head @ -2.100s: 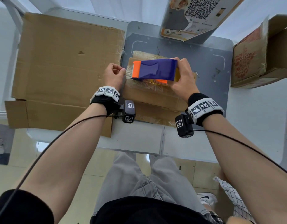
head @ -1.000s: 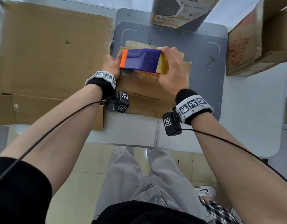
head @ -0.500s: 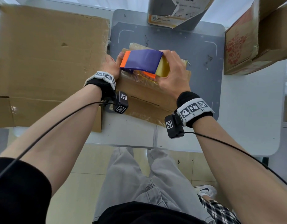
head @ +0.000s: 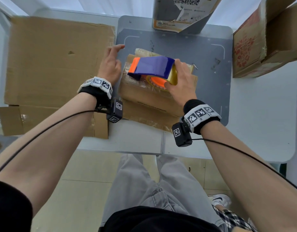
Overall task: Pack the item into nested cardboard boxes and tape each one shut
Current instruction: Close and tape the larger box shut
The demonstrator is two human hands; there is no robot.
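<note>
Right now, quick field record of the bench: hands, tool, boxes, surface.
right hand: gripping the tape dispenser by the roll end, over the small box
left hand: open, fingers spread, beside the box's left edge, holding nothing
small box: closed, glossy tape across the top, on the grey mat
flattened cardboard: lies left of the mat
open box: at right, red print on its side
table: white, the mat on top
</note>
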